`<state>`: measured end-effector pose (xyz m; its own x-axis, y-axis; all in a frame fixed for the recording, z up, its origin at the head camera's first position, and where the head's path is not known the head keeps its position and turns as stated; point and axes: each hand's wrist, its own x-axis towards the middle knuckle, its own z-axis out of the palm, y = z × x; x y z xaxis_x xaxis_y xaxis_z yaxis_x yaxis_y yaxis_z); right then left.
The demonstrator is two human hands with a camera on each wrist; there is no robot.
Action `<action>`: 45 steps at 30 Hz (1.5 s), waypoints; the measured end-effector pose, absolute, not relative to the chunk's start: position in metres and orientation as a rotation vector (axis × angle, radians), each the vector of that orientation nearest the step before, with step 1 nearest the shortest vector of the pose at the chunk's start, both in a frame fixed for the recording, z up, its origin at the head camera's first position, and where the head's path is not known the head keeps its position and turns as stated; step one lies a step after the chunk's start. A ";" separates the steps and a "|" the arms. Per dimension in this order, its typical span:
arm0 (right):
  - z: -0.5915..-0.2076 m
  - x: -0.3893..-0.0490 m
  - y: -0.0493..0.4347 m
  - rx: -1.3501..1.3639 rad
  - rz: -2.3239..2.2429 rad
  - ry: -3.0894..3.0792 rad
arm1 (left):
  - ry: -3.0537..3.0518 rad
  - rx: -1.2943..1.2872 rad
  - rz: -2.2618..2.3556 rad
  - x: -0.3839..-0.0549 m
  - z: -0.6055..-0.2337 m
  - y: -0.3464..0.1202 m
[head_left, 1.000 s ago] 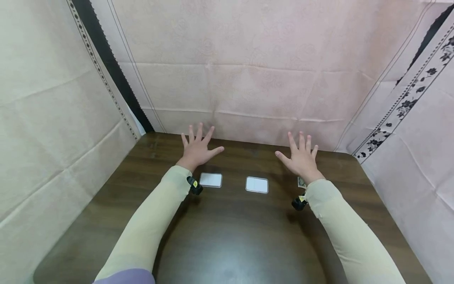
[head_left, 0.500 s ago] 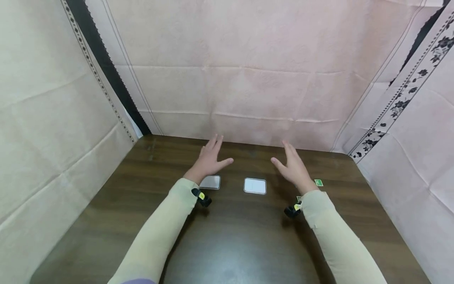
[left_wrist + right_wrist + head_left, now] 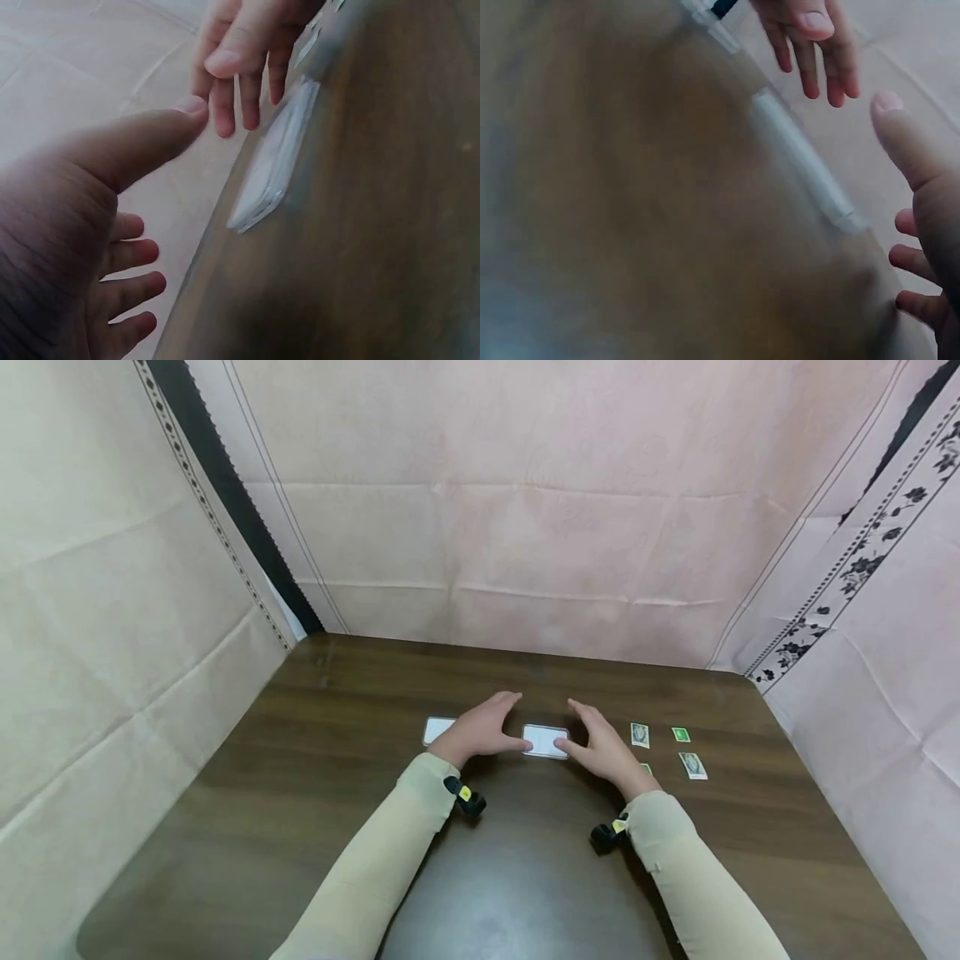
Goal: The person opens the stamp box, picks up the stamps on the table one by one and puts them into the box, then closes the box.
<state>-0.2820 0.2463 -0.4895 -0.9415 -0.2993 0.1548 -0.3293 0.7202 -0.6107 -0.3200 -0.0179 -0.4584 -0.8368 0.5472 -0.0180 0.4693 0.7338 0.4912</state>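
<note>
A flat white rectangular case (image 3: pixel 545 740) with clear-looking edges lies on the dark wooden table (image 3: pixel 465 877). My left hand (image 3: pixel 482 731) is held to its left, fingers spread and bent a little, the thumb pointing at the case. On the other side my right hand (image 3: pixel 603 752) mirrors it, its thumb overlapping the case's right edge in the head view. In the left wrist view the case (image 3: pixel 274 157) stands apart from the left thumb and fingers. Neither hand holds anything. A second white case (image 3: pixel 437 729) is partly hidden behind the left hand.
Right of the right hand lie small stamp-like pieces: two with grey pictures (image 3: pixel 640 735) and two green ones (image 3: pixel 680 734), one of these partly covered by the hand. Pale cloth (image 3: pixel 480 543) hangs along the table's far edge and both sides.
Both hands have come down from the far edge and moved inward, toward the right-hand white case. The small pieces at the right have come into view from behind the right hand and sleeve.
</note>
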 end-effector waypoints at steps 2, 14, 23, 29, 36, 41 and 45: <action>-0.495 -0.280 0.246 0.548 1.002 -2.896 | 2.748 0.827 0.704 -0.318 -0.460 -0.015; -0.507 -0.279 0.242 0.634 0.782 -2.915 | 2.778 0.825 0.543 -0.317 -0.476 -0.002; -0.507 -0.279 0.240 0.645 0.738 -2.925 | 2.857 0.857 0.517 -0.320 -0.481 0.001; -0.507 -0.280 0.242 0.667 0.767 -2.894 | 2.832 0.880 0.555 -0.321 -0.477 0.000; -0.506 -0.282 0.243 0.601 0.918 -2.858 | 2.770 0.844 0.653 -0.323 -0.473 -0.003; -0.507 -0.284 0.242 0.511 0.955 -2.861 | 2.765 0.785 0.674 -0.327 -0.475 0.000; -0.508 -0.287 0.240 0.462 0.930 -2.872 | 2.787 0.742 0.630 -0.330 -0.475 0.002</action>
